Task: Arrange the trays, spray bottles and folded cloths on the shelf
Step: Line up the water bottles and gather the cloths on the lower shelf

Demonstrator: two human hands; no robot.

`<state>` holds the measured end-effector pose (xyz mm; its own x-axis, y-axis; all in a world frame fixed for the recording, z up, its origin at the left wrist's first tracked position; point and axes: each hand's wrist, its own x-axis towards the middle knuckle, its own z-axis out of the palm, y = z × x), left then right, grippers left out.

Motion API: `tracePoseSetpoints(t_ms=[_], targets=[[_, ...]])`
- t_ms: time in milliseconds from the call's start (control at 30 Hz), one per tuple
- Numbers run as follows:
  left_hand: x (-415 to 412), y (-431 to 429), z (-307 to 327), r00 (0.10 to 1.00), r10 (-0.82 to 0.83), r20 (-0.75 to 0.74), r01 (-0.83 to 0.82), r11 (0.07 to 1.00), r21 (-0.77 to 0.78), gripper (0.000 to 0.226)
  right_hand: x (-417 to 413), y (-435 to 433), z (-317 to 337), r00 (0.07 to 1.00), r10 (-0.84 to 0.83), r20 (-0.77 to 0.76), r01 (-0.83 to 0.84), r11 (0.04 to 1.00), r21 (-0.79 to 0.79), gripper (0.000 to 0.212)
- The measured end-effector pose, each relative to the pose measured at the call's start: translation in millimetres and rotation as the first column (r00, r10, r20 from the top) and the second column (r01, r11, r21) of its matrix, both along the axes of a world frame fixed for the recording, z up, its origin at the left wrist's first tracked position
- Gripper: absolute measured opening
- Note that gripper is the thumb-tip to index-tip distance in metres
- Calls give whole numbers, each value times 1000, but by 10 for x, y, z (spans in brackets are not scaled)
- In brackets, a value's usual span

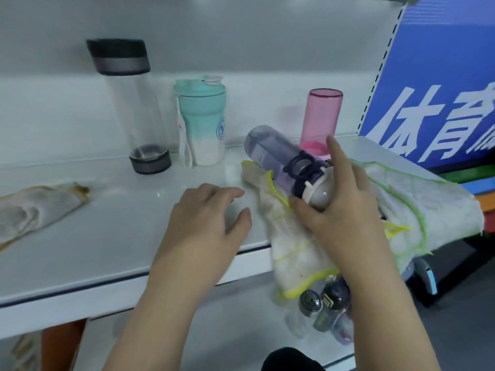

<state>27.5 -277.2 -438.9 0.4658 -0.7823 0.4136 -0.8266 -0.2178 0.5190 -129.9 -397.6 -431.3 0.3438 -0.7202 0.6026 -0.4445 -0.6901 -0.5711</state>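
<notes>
My right hand (340, 204) grips a clear purple bottle (273, 151) by its capped end, holding it tilted with its base toward the back left, just above the white shelf (120, 236). Under it lies a white cloth with yellow-green edging (292, 253), draped over the shelf's front edge. My left hand (206, 220) hovers palm down over the shelf just left of that cloth, fingers apart, holding nothing. A second white cloth with green edging (417, 199) lies bunched at the right end of the shelf.
Upright at the back stand a tall clear bottle with a dark lid (128, 103), a teal-and-white cup (201, 119) and a pink bottle (320, 119). A stained cloth (34, 210) lies at far left. More bottles (326, 309) sit on the lower shelf. A blue sign (439, 84) is at right.
</notes>
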Motion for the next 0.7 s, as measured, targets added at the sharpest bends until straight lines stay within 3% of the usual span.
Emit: tracePoseSetpoints(t_ms=[100, 367, 700], targets=[[2, 5, -18, 998, 2, 63, -3, 1000, 14, 45, 39, 16, 76, 1000, 0, -12, 0, 1000, -1, 87], [-63, 9, 28, 999, 35, 22, -35, 999, 1, 47, 489, -258, 804, 997, 54, 49, -48, 992, -116, 69], [-85, -22, 17, 995, 102, 10, -102, 995, -15, 39, 1317, -1048, 1415, 994, 58, -92, -73, 983, -170, 62]])
